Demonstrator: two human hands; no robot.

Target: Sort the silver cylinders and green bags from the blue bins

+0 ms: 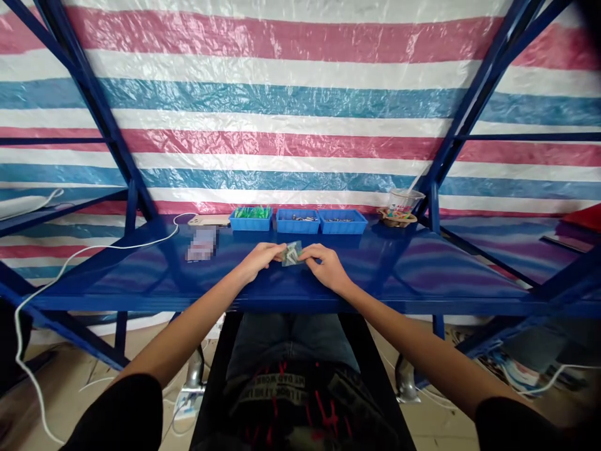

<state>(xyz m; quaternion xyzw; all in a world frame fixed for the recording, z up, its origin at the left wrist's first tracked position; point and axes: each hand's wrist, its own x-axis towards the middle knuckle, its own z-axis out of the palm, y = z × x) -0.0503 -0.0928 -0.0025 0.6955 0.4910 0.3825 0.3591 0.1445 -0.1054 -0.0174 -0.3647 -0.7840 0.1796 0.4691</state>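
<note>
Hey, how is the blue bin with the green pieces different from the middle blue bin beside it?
The left bin holds green pieces, while the middle bin holds small silvery ones. The left bin looks fuller, some pieces reaching its rim; in the middle bin they lie lower. The left bin has one bin beside it, the middle bin one on each side. Both are open-topped and stand on the blue table.

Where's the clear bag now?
In the head view, the bag is between both hands, in front of the middle bin.
</note>
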